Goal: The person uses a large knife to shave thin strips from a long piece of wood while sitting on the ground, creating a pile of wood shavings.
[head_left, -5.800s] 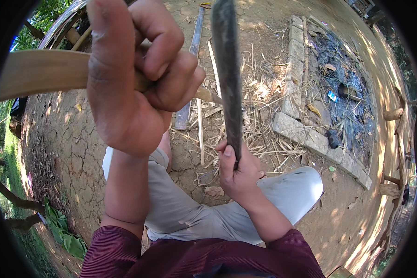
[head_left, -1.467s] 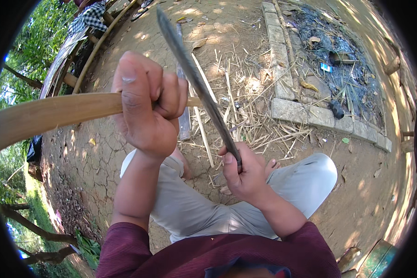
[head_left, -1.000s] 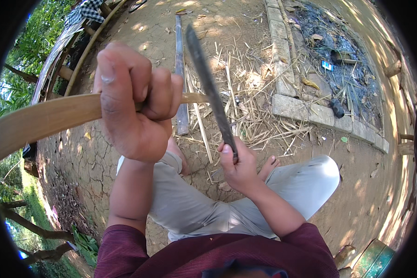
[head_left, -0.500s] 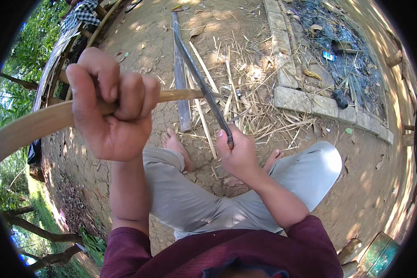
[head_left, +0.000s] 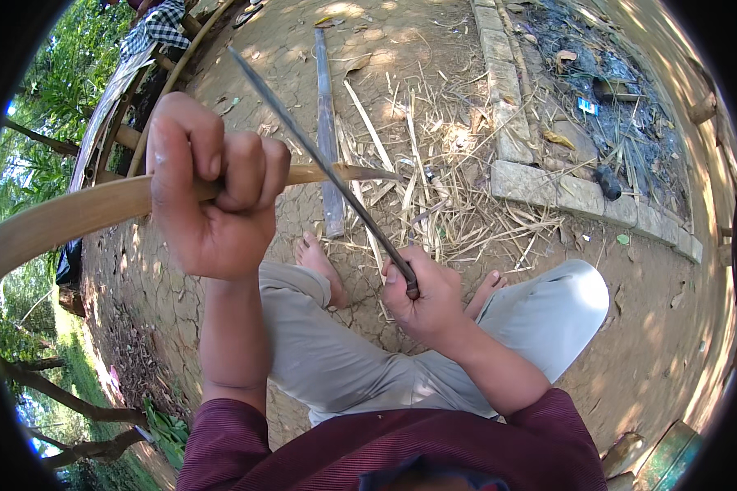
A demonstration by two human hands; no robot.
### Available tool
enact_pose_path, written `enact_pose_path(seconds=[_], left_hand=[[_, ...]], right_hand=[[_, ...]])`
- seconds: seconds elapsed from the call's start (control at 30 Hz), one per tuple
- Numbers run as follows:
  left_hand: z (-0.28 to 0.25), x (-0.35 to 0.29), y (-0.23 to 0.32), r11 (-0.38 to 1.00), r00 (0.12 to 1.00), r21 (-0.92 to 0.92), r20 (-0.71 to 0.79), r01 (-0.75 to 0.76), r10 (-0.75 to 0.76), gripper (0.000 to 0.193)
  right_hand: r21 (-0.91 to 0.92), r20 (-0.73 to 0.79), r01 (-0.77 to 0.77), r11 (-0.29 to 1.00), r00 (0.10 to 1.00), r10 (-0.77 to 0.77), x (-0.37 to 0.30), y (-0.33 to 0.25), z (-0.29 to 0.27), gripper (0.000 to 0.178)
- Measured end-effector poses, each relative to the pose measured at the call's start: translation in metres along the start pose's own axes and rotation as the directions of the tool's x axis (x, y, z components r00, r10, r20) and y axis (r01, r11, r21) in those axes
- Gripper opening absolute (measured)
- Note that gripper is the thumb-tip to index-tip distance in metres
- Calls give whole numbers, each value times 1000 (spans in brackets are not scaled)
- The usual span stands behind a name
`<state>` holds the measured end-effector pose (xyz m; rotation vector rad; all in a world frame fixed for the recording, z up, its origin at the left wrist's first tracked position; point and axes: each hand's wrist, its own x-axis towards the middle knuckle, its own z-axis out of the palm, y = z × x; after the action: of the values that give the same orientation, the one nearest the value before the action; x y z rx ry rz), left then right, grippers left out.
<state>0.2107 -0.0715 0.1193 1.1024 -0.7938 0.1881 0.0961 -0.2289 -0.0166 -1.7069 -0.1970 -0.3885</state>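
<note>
The left hand (head_left: 221,200) is clenched around the strip (head_left: 78,204), its fingers curled over it and its thumb raised at the left side of the fist. The grip shows no gap. The strip passes through the fist: its broad part bends away to the left rim of the view, and its thin end pokes out to the right of the fingers.

The right hand (head_left: 426,299) is nearer and lower, wrapped tightly around the near end of the knife (head_left: 295,131). The thumb lies along the left side of that grip, and the dark butt shows by it. The blade slants far and left, its tip beyond the left fist. Midway it crosses in front of the strip's thin end; whether the two touch, I cannot tell.

Both hands are held above the ground in front of the trousers (head_left: 336,352). Past them, shavings (head_left: 438,204) litter the soil, and a dark slat (head_left: 327,147) lies to the left of most of them. Farther right, bricks (head_left: 581,196) edge a bed of ash (head_left: 643,143).
</note>
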Motion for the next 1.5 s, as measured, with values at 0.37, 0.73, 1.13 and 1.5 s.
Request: enact_pose_path(seconds=[0.37, 0.73, 1.13, 1.5], left_hand=[[2, -1, 0, 998, 998, 66, -55, 9, -5, 31], [-16, 7, 6, 1000, 984, 3, -178, -8, 8, 36], [-29, 16, 26, 956, 901, 287, -429, 63, 69, 58], [15, 19, -1, 920, 909, 379, -338, -106, 244, 52]], right_hand=[[58, 43, -136, 989, 990, 134, 1, -2, -2, 23], [218, 161, -569, 793, 822, 546, 15, 62, -3, 31], [-38, 167, -460, 887, 872, 460, 0, 31, 2, 25], [-140, 207, -219, 966, 947, 245, 13, -2, -3, 17]])
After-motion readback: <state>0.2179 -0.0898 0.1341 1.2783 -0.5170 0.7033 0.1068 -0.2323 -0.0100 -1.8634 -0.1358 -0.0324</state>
